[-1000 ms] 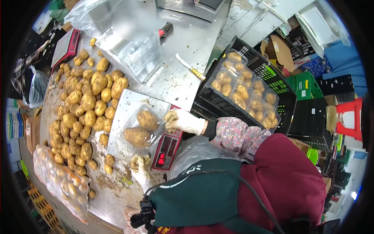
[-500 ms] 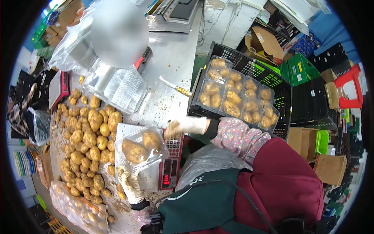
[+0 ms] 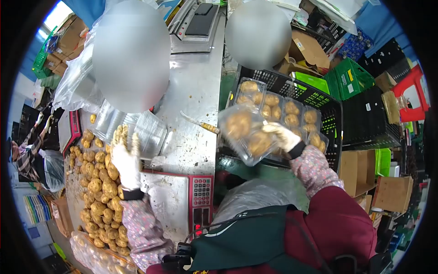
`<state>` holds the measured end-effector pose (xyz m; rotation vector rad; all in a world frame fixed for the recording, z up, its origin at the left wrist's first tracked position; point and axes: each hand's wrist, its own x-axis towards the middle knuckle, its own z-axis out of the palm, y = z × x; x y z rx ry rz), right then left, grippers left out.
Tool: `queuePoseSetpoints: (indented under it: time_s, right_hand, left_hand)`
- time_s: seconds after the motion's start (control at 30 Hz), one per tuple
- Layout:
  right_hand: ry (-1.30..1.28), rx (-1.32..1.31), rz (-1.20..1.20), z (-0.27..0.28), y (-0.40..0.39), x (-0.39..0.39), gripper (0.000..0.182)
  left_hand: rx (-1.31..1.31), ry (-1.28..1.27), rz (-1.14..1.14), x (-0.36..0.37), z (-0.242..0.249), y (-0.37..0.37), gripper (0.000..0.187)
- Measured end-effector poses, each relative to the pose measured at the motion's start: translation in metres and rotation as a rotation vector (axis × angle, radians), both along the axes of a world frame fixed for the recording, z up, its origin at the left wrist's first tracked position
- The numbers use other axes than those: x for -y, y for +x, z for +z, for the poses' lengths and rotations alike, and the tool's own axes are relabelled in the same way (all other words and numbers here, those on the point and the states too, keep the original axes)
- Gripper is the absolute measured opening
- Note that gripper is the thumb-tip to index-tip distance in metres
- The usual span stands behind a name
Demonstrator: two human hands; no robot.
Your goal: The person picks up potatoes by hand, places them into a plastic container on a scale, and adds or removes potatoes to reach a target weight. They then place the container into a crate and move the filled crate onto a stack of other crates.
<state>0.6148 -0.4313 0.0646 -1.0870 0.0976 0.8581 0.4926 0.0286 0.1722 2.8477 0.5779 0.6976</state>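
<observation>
The white-gloved fingers [image 3: 270, 128] of the right hand [image 3: 284, 138] are closed on the edge of a clear pack [image 3: 248, 135] with two potatoes inside; it hangs tilted at the hand's nine o'clock, over the near-left edge of a black crate [image 3: 329, 119], and whether it touches the filled packs [image 3: 291, 108] there is hard to tell. The left hand [image 3: 125, 163], gloved too, is held with fingers spread wide and thumb apart. A stack of clear trays [image 3: 152, 137] lies just beside it at one o'clock; contact cannot be made out. From that hand, a knife [image 3: 206, 126] lies on the metal worktop [image 3: 196, 86] at two o'clock, a red-edged scale [image 3: 166, 201] sits at four, and heaped loose potatoes [image 3: 102, 194] spread at seven. Beyond the heap, at its six o'clock, is a plastic bag [image 3: 96, 253]. Farther out, a green crate [image 3: 352, 84] stands at the black crate's two o'clock.
</observation>
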Motion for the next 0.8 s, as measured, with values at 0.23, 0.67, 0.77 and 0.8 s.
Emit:
queuePoseSetpoints:
  time_s: [0.23,0.67,0.77,0.8]
  right_hand:
    - [-0.004,0.035,-0.314,-0.079,0.087,0.122,0.037]
    - [-0.801,-0.041,-0.52,-0.115,0.14,0.109,0.064]
    - [-0.95,0.446,-0.494,-0.135,0.175,0.115,0.054]
    - [-0.795,0.567,-0.557,-0.129,0.174,0.096,0.052]
  left_hand:
    - [0.013,-0.324,-0.154,-0.067,-0.056,0.017,0.026]
    - [0.526,0.028,-0.056,-0.005,-0.002,-0.08,0.014]
    - [0.137,0.22,-0.042,0.041,-0.045,-0.177,0.038]
    - [0.105,0.209,-0.053,0.06,-0.053,-0.199,0.038]
